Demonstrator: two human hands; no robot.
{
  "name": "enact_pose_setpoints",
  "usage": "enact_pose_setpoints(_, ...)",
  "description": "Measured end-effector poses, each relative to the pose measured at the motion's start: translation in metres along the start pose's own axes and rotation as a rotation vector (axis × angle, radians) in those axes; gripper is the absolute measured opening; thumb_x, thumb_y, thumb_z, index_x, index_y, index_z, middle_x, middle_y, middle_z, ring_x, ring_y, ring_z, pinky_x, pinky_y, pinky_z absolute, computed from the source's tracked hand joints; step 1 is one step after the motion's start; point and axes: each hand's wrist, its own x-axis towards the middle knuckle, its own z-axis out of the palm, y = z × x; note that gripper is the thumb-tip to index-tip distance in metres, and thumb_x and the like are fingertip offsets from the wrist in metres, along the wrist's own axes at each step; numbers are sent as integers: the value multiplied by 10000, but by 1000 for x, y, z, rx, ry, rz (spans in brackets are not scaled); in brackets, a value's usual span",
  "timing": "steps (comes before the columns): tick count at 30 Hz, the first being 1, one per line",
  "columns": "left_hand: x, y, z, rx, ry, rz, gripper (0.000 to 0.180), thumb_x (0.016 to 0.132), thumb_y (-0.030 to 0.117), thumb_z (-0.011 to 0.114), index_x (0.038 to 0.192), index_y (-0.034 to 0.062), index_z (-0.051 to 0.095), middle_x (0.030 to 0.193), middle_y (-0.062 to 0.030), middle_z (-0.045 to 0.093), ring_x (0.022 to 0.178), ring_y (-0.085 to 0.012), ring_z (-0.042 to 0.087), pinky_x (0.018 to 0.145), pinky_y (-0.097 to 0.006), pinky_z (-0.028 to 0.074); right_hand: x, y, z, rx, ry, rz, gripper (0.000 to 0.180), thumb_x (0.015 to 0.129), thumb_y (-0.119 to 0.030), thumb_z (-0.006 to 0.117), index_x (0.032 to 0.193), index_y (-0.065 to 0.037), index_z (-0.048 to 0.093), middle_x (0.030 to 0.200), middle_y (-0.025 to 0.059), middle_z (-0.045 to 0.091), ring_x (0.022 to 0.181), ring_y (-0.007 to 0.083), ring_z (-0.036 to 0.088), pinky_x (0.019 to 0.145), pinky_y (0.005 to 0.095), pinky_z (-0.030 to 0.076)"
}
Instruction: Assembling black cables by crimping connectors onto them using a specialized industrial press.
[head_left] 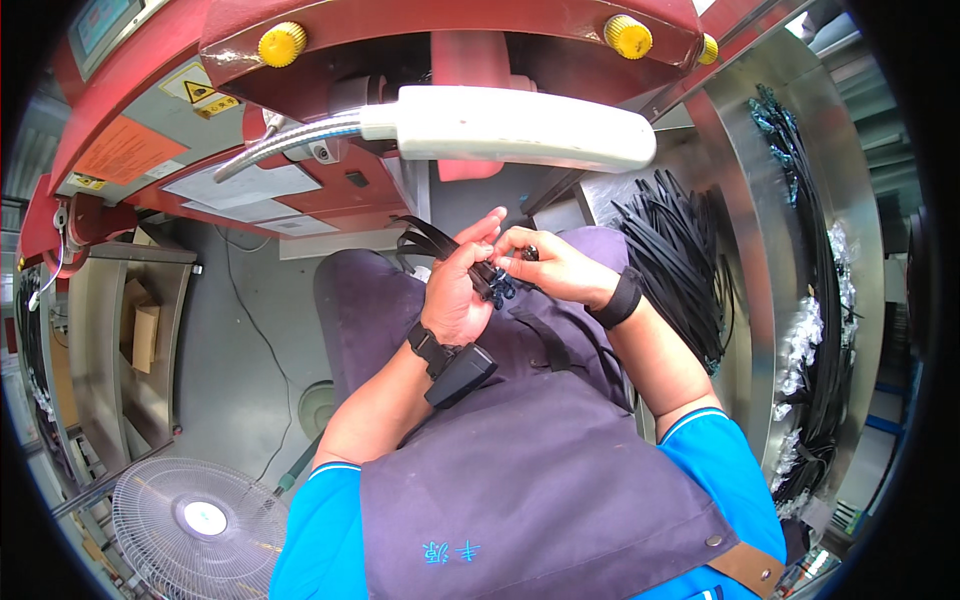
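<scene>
So I'm sitting down with my hands out in front of me, just above my lap, and they're right up against each other. My left hand (pixel 462 300) is curled around a little bunch of black straps (pixel 428 238), thumb over them and a fingertip or two poking up past it. The strap tails loop out to the left of that hand, and some dark blue bits (pixel 503 288) show on the other side, by the base of the palm. My right hand (pixel 555 268) comes in from the side with fingers bent and the tips drawn in close to the thumb, right at the bunch. A small dark end (pixel 530 253) peeks out by those fingers, but I honestly can't tell what exactly they're pinching. I've got a black band on each wrist, the left one with a chunky black box (pixel 461 376) on it. Below all that is my purple apron (pixel 520 450). Off to my right a big heap of similar black strips (pixel 680 260) lies in a metal trough (pixel 738 190). Straight ahead is a red machine (pixel 560 30) with yellow knobs, and a white lamp-like arm (pixel 525 125) on a bendy metal neck hangs across it. There's a floor fan (pixel 205 518) down on my left too.
</scene>
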Motion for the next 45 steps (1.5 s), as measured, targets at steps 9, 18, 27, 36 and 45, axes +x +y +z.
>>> enact_pose_setpoints(9,0,4,2,-18,-94,-69,438,789,28,451,1213,-27,548,1305,-119,527,1118,-195,537,966,-333,419,5,5,2,-50,-20,-135,111,921,-136,556,941,-30,535,813,18,556,791,98,512,684,256,435)
enact_pose_setpoints(18,-3,13,-2,-56,-158,-48,278,924,151,564,1165,11,543,878,-60,595,836,-163,575,743,-318,487,-8,-38,-17,-26,188,-53,91,914,-86,563,890,-46,485,727,16,582,630,57,497,562,204,405)
enact_pose_setpoints(27,-3,11,9,-41,-64,101,197,907,102,591,1094,38,582,953,-94,662,843,-155,611,755,-284,509,-5,-43,-12,-170,399,-288,108,904,-84,583,977,-8,606,768,11,599,685,41,499,609,198,403)
enact_pose_setpoints(36,0,18,28,-104,-41,113,169,898,114,608,1008,-10,642,979,-104,672,839,-144,608,762,-293,510,11,-51,-8,64,517,-324,112,910,-93,576,980,-17,619,772,-6,621,656,29,501,584,199,410)
enact_pose_setpoints(45,4,20,30,-140,-46,111,182,905,110,596,1017,-30,630,1002,-112,654,841,-137,597,766,-280,505,19,-54,-13,104,513,-266,97,894,-104,593,922,-14,615,757,17,636,624,46,509,558,213,419)
